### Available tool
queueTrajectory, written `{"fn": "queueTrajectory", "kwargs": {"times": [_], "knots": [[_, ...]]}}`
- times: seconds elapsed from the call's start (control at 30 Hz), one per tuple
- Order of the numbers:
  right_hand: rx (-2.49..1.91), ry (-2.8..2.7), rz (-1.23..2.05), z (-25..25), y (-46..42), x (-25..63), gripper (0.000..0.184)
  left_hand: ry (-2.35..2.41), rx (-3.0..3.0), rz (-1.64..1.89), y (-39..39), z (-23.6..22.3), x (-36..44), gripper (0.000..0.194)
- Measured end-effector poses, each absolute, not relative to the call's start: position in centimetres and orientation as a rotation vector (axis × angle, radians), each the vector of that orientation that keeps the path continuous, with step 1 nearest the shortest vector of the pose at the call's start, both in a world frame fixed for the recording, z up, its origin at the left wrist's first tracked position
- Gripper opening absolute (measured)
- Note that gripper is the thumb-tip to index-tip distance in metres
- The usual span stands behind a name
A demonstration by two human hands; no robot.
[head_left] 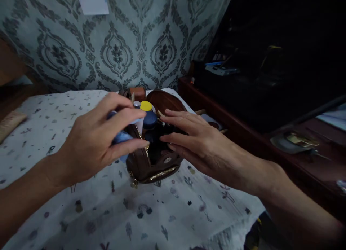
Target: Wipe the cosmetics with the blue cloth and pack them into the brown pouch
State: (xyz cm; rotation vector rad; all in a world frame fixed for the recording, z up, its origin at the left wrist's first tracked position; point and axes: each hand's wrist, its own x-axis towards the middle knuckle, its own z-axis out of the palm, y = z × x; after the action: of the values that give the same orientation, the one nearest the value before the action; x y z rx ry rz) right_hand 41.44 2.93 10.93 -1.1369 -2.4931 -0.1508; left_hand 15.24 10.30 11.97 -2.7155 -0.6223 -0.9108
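An open brown leather pouch (pixel 151 165) with a gold zip stands on the table near its middle. Several small containers stick up inside it, among them one with a yellow cap (pixel 146 105) and a dark blue jar (pixel 150 119). My left hand (pixel 97 141) is closed around a blue and white tube-like item (pixel 120 137) at the pouch's left rim. My right hand (pixel 189 136) lies with fingers stretched flat over the pouch's right side, touching its edge.
A white tablecloth (pixel 162 214) with small printed figures covers the table. Patterned wallpaper (pixel 140 37) is behind. A dark wooden cabinet (pixel 270 134) with dim clutter runs along the right. A woven object (pixel 9 122) lies at the far left.
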Motion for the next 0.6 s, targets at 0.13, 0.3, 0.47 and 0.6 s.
{"fn": "queueTrajectory", "kwargs": {"times": [0.13, 0.3, 0.47, 0.6], "knots": [[-1.074, -2.340, -0.156, 9.8, 1.6, 40.9, 0.017, -0.904, -2.638, -1.133, 8.8, 9.5, 12.8, 0.022], [-1.026, -2.240, -0.137, 8.4, 0.1, 40.5, 0.017, -1.036, -2.779, -0.914, 7.4, 4.2, 10.4, 0.023], [-0.940, -2.255, -0.014, 7.9, -0.8, 40.6, 0.018, -0.997, -2.867, -0.607, 6.3, 0.2, 8.8, 0.022], [-0.973, -2.215, -0.031, 7.4, -0.7, 40.7, 0.025, -1.003, -2.860, -0.487, 5.8, -0.9, 7.9, 0.027]]}}
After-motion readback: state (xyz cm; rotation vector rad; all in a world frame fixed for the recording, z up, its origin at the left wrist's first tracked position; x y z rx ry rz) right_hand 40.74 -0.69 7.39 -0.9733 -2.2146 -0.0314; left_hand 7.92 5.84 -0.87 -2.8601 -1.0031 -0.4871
